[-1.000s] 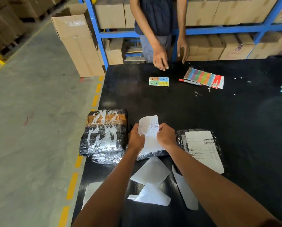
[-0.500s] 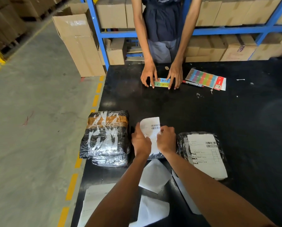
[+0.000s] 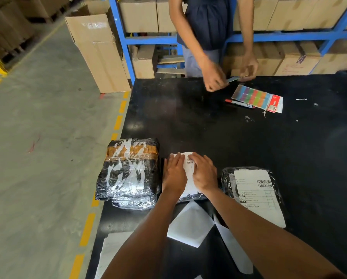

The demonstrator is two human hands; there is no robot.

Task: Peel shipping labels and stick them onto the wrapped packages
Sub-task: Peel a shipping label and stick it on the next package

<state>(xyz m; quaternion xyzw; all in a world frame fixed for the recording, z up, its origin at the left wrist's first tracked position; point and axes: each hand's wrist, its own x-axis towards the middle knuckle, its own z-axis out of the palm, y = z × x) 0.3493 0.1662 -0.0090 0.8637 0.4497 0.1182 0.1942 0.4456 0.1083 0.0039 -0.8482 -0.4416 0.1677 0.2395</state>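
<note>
A white shipping label (image 3: 189, 172) lies flat on the middle wrapped package (image 3: 190, 196), which my hands mostly hide. My left hand (image 3: 175, 172) presses on the label's left side with straight fingers. My right hand (image 3: 203, 171) presses on its right side, fingers flat. A larger wrapped stack of packages (image 3: 129, 171) with white and orange tape sits to the left. To the right lies a wrapped package (image 3: 251, 190) with a label (image 3: 258, 196) stuck on it.
Peeled white backing sheets (image 3: 190, 226) lie on the black table (image 3: 208, 125) near its front edge. Across the table a person (image 3: 213, 75) holds a small card; a coloured sticker sheet (image 3: 256, 97) and a red marker (image 3: 239, 103) lie nearby. Cardboard boxes (image 3: 98, 51) fill blue shelving behind.
My hands have lowered the curled label onto the middle package and flattened out on it. The person opposite picked up the small card from the table.
</note>
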